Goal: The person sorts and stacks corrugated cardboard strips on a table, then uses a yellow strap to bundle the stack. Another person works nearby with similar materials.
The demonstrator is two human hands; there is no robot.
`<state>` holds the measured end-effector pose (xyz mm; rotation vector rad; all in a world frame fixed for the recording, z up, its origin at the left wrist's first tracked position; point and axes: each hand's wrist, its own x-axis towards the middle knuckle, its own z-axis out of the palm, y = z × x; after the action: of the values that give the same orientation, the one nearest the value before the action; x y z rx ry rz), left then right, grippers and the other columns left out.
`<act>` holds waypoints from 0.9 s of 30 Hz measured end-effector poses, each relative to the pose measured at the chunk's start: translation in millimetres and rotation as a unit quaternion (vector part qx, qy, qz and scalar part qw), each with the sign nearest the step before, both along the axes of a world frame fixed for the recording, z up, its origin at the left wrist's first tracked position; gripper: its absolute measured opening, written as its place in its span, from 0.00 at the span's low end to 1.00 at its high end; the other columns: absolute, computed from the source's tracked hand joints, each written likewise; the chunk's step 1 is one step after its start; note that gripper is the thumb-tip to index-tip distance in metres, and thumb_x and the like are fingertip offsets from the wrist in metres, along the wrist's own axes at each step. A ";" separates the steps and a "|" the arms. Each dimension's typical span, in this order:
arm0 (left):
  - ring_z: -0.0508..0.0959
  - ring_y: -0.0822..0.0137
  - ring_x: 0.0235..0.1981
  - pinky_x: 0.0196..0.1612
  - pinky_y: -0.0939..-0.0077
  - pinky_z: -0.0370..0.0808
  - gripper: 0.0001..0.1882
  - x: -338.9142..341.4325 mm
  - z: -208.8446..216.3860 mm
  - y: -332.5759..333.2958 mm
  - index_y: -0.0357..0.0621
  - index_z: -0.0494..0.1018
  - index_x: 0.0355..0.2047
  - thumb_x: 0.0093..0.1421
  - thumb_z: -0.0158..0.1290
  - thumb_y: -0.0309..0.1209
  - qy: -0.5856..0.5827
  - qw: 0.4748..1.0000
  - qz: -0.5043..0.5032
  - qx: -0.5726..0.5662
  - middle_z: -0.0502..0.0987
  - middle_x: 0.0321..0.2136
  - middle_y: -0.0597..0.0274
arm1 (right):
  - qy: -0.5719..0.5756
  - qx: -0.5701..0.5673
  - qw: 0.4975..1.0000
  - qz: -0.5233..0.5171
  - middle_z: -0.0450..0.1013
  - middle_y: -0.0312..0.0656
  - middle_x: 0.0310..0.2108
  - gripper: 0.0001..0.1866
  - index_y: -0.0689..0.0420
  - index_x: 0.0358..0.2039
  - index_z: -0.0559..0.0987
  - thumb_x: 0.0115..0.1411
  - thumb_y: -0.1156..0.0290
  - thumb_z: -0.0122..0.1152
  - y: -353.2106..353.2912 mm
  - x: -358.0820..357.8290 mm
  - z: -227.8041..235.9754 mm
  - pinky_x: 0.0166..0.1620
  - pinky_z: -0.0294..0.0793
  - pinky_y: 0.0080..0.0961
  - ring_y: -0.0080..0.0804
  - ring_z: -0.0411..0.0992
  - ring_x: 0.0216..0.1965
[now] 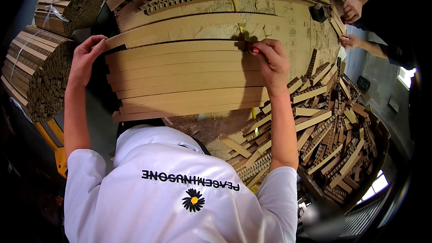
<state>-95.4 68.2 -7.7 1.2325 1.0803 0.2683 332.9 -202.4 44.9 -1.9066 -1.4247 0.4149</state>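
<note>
Worktable [310,31]: hands bracketing cardboard strips [184,78]

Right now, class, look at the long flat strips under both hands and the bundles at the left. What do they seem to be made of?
The long strips look like brown corrugated cardboard with a matt paper face; the short offcuts show zigzag fluting on their cut edges. The tied bundles seem to be the same cardboard, and their white ties look like plastic, though that is unsure. The left hand and right hand press the strips' ends.
</note>
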 end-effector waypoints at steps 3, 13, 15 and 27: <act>0.76 0.80 0.42 0.52 0.81 0.71 0.15 -7.6 9.0 -1.7 0.40 0.78 0.47 0.67 0.60 0.38 0.002 1.000 0.007 -0.004 0.79 0.39 0.72 | -0.023 -0.015 0.999 0.017 0.76 0.40 0.33 0.12 0.57 0.36 0.84 0.50 0.84 0.71 4.0 0.8 -4.3 0.36 0.77 0.26 0.34 0.76 0.35; 0.77 0.78 0.42 0.52 0.79 0.73 0.16 -13.2 25.0 -0.6 0.39 0.78 0.47 0.67 0.60 0.37 0.007 1.000 0.009 -0.006 0.79 0.40 0.70 | -0.135 -0.004 0.990 0.043 0.77 0.33 0.31 0.11 0.50 0.32 0.84 0.47 0.75 0.74 13.9 2.5 -1.2 0.33 0.75 0.30 0.35 0.74 0.32; 0.76 0.78 0.42 0.51 0.79 0.73 0.15 -12.3 28.0 0.7 0.39 0.78 0.47 0.67 0.60 0.37 0.005 1.000 0.009 0.001 0.79 0.40 0.70 | -0.160 0.004 0.986 0.043 0.76 0.32 0.31 0.10 0.49 0.31 0.84 0.47 0.73 0.74 14.7 3.8 -2.9 0.32 0.73 0.30 0.35 0.73 0.32; 0.71 0.82 0.32 0.37 0.87 0.68 0.14 37.5 146.2 11.9 0.39 0.78 0.45 0.63 0.61 0.33 -0.071 0.991 0.027 0.108 0.75 0.32 0.73 | -0.149 0.015 0.988 0.041 0.77 0.28 0.32 0.09 0.46 0.32 0.83 0.49 0.71 0.71 9.8 6.8 -6.1 0.34 0.65 0.33 0.32 0.74 0.33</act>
<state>-57.9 80.2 138.5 1.3559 0.9812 0.5169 339.7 -192.6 38.8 -1.9506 -1.6952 0.1483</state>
